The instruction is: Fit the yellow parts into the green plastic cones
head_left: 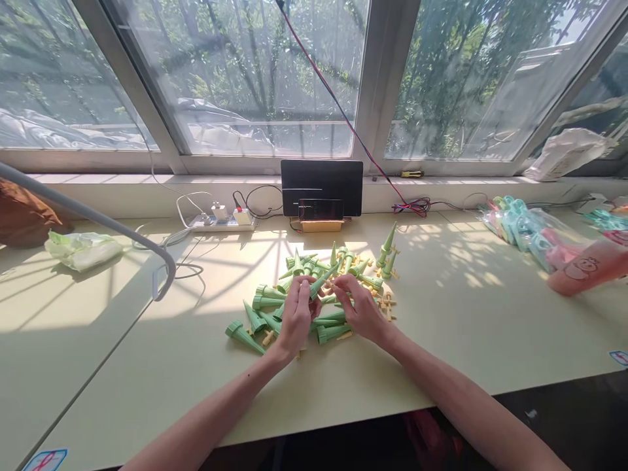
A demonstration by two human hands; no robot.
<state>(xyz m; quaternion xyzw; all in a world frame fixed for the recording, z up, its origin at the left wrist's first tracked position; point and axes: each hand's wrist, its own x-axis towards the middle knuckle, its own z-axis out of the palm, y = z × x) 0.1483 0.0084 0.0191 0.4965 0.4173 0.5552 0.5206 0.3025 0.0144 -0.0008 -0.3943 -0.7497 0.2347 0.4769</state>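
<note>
In my left hand is a green plastic plant-watering spike, gripped near its ribbed collar with the point slanting up and right. My right hand pinches a small tan plastic piece close to the spike's side; whether the two touch I cannot tell. Around and beneath both hands lies a heap of similar green spikes. Small tan cross-shaped valve pieces are scattered among them. Two spikes stand upright at the heap's right, with tan pieces fitted on them.
Behind the heap a dark screen leans by the window sill, with a phone in front. A power strip is left of it. A grey curved arm crosses the left side. Bagged teal and pink items lie right.
</note>
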